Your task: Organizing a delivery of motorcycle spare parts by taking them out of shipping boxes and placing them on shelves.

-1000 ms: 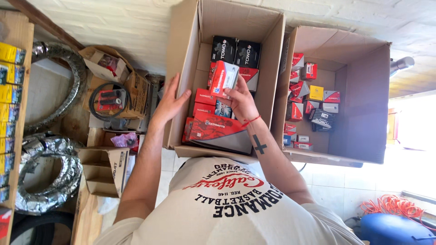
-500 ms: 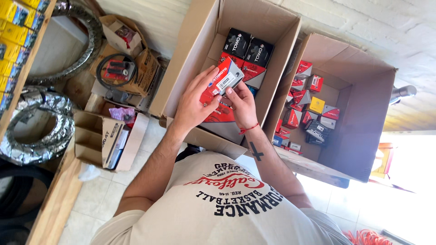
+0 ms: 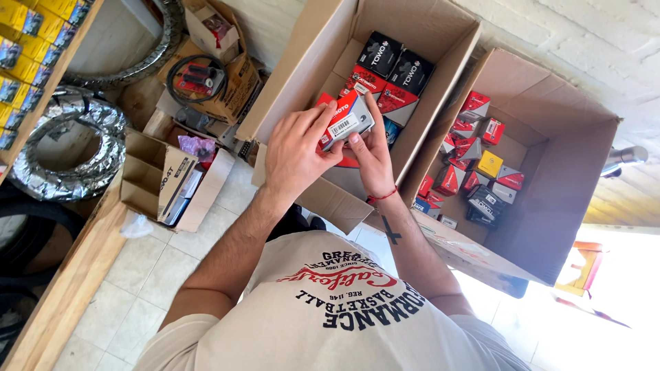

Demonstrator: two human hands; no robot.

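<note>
Both my hands hold one small red and grey box with a barcode label, just above the near edge of an open cardboard carton. My left hand wraps its left side with the fingers over the top. On the other side, my right hand, with a red string on the wrist, pinches it from below. Inside the carton lie black boxes and red boxes, stacked at the far end.
A second open carton to the right holds several small red, yellow and black boxes. On the left are smaller cardboard boxes, foil-wrapped tyres, a wooden shelf edge and yellow packets. Tiled floor lies below.
My left hand left the carton's side and joined my right hand on the small box. The box came out of the carton toward my body.
</note>
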